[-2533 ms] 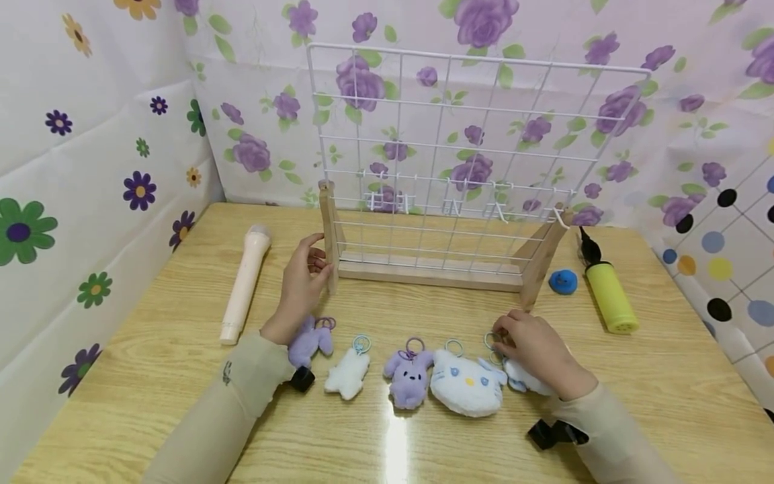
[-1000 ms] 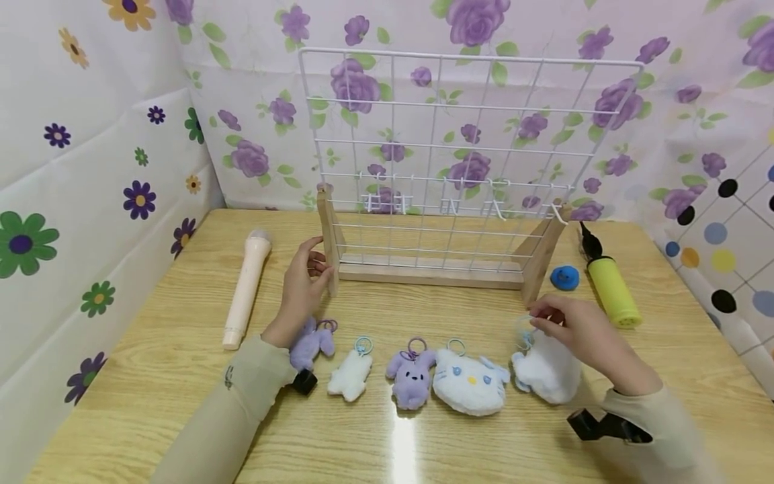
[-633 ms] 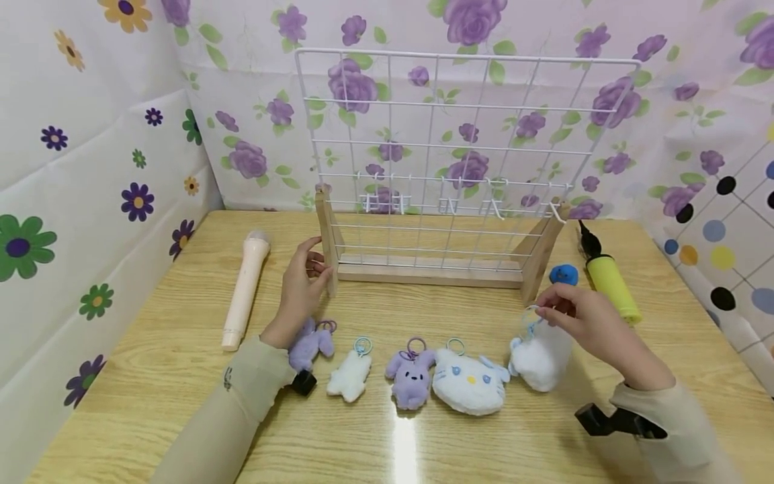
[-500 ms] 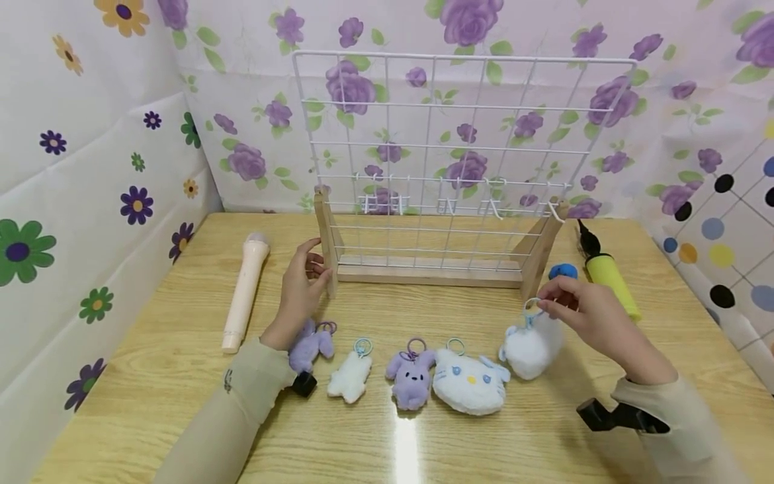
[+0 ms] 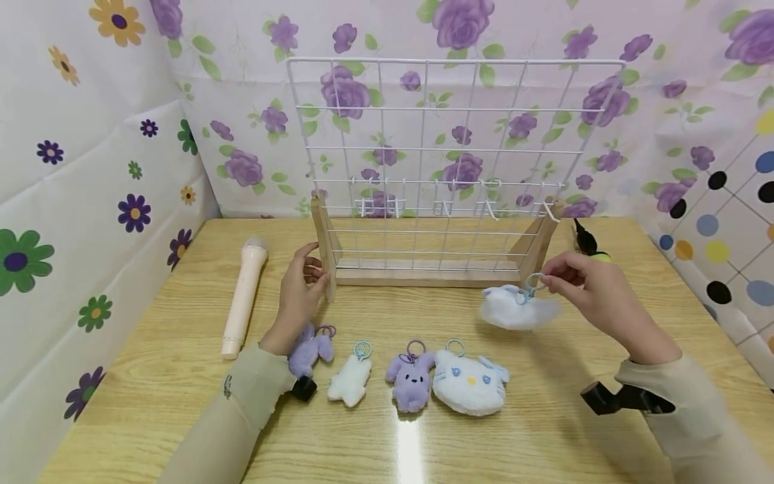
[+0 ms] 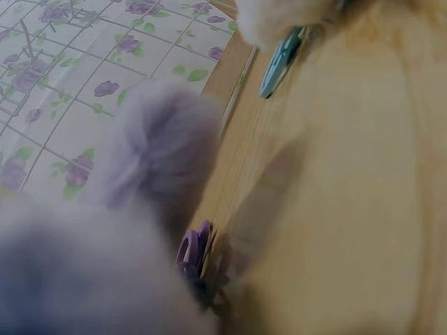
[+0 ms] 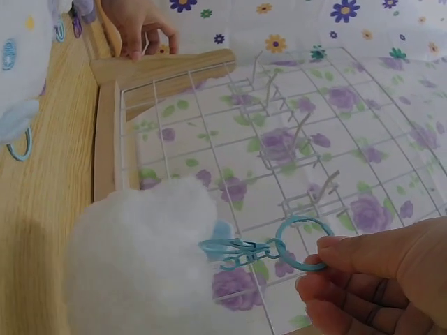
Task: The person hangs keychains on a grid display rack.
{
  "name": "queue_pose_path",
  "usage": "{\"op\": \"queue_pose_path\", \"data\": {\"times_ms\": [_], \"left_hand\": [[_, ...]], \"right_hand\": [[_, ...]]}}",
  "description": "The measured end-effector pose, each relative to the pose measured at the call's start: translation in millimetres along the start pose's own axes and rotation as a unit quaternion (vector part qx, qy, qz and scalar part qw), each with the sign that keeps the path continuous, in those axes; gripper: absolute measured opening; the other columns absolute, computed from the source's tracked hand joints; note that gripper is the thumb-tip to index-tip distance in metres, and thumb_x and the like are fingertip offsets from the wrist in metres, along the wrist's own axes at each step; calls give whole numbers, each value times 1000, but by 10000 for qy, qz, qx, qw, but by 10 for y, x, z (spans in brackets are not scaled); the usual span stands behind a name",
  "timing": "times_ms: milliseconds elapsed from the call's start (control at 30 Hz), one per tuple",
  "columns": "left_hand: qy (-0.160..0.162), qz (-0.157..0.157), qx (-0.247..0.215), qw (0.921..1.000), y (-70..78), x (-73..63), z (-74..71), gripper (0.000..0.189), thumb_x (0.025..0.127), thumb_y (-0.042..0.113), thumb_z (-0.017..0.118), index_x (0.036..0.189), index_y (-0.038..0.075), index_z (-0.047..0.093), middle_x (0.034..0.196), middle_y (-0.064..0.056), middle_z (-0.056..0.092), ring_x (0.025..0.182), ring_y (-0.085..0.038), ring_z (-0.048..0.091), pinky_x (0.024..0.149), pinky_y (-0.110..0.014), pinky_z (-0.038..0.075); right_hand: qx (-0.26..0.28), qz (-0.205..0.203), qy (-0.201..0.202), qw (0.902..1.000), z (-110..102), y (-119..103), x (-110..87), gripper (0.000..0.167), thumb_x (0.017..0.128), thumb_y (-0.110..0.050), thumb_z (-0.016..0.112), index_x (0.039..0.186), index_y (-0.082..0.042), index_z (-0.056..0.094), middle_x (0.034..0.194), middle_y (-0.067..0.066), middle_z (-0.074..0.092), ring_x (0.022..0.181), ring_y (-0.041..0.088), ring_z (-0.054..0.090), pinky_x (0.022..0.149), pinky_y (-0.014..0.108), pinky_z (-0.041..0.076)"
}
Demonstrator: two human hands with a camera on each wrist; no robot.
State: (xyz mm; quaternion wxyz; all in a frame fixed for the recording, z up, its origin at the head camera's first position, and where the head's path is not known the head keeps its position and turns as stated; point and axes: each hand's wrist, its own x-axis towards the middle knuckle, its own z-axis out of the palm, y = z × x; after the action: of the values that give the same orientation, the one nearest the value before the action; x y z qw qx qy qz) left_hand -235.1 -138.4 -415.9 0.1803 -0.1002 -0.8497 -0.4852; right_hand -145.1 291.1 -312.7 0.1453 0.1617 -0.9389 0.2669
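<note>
The rack (image 5: 444, 150) has smooth white wire, seemingly coated metal, above a base (image 5: 426, 277) of pale, matt wood; beneath it the table (image 5: 484, 447) shows a wood grain under a glossy finish. In front of the rack, the plushes (image 5: 412, 386) are soft, fuzzy cloth with smooth, plastic-looking rings (image 7: 305, 218). Left of it, the microphone (image 5: 244, 302) looks smooth plastic; behind it, the backdrop (image 5: 242, 198) is a creased sheet.

We see a pale microphone (image 5: 244, 299) at the left of the tabletop (image 5: 181, 323) — a partly hidden black-and-yellow pump (image 5: 584, 239) at the right — and rose-patterned cloth (image 5: 520, 30) behind.
</note>
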Motion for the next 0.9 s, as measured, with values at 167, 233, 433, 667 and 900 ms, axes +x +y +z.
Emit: {"op": "queue_pose_path", "data": {"times_ms": [167, 233, 433, 667, 900], "left_hand": [[-48, 9, -11, 10000, -17, -2, -5, 58, 88, -3, 64, 140, 6, 41, 108, -21, 60, 92, -31, 62, 79, -40, 55], [-63, 19, -13, 10000, -23, -2, -6, 57, 88, -3, 64, 140, 6, 41, 108, -21, 60, 91, -32, 62, 79, -42, 55], [-31, 105, -4, 9999, -31, -3, -7, 58, 88, -3, 64, 140, 6, 41, 107, -22, 60, 90, -32, 62, 78, -42, 55], [-20, 144, -9, 9999, -45, -2, -4, 58, 87, -3, 65, 140, 6, 42, 107, -21, 60, 91, -31, 62, 78, -42, 56], [-25, 109, -48, 9999, -34, -1, -4, 59, 87, -3, 65, 140, 4, 41, 107, -22, 60, 92, -32, 62, 79, -43, 55]], "right_hand": [[253, 74, 124, 9996, -55, 0, 51, 5, 89, -6, 66, 94, -5, 67, 79, 8, 71, 65, -10, 57, 56, 12, 48], [321, 39, 212, 9993, -73, 7, 68, 5, 89, -6, 66, 94, -5, 67, 79, 9, 70, 65, -10, 58, 57, 10, 49], [463, 228, 495, 9974, -119, 1, 123, 6, 91, -5, 63, 96, -3, 66, 81, 12, 70, 64, -11, 58, 56, 9, 48], [795, 265, 988, 9916, -126, 56, 212, 10, 92, -3, 61, 99, 2, 65, 80, -25, 61, 67, -14, 58, 60, 6, 49], [1219, 475, 1382, 9817, -161, 67, 293, 14, 93, -7, 61, 101, 4, 64, 79, -29, 60, 69, -11, 60, 63, 6, 50]]}}
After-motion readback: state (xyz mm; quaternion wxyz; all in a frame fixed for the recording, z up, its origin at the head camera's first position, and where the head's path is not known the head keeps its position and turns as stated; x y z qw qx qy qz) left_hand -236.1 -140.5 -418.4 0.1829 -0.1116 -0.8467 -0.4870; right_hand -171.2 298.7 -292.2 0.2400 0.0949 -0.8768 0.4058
